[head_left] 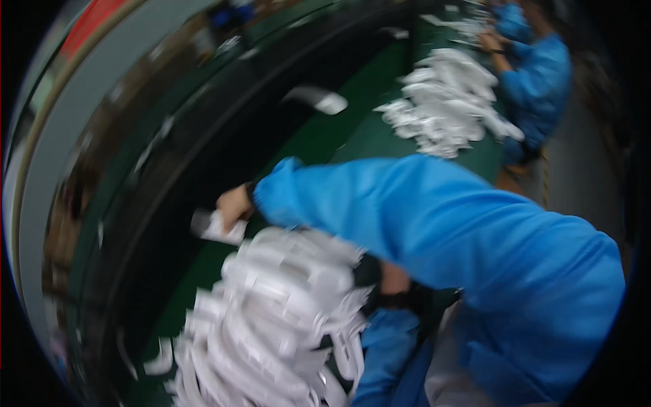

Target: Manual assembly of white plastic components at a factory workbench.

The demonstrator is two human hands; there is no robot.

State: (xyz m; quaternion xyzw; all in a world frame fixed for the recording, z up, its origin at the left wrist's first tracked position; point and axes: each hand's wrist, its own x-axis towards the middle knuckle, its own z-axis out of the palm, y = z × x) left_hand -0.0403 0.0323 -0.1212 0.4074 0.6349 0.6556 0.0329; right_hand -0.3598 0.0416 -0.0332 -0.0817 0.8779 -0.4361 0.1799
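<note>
Motion blur throughout, so we note only coarse facts. Right hand (234, 205), on a blue-sleeved arm reaching across to the left, is closed around a small white plastic piece (215, 227) held just above the green work surface (319, 139). Left hand (390, 279) sits at the right edge of the near heap of white parts (271, 319); we cannot tell how its fingers stand. Farther up the surface we see a second white heap (447, 102), with a co-worker in blue (539, 81) beside it.

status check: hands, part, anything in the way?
Right hand shut on white part. Left hand at white pile. Picture blurred; nothing visibly blocking.
</note>
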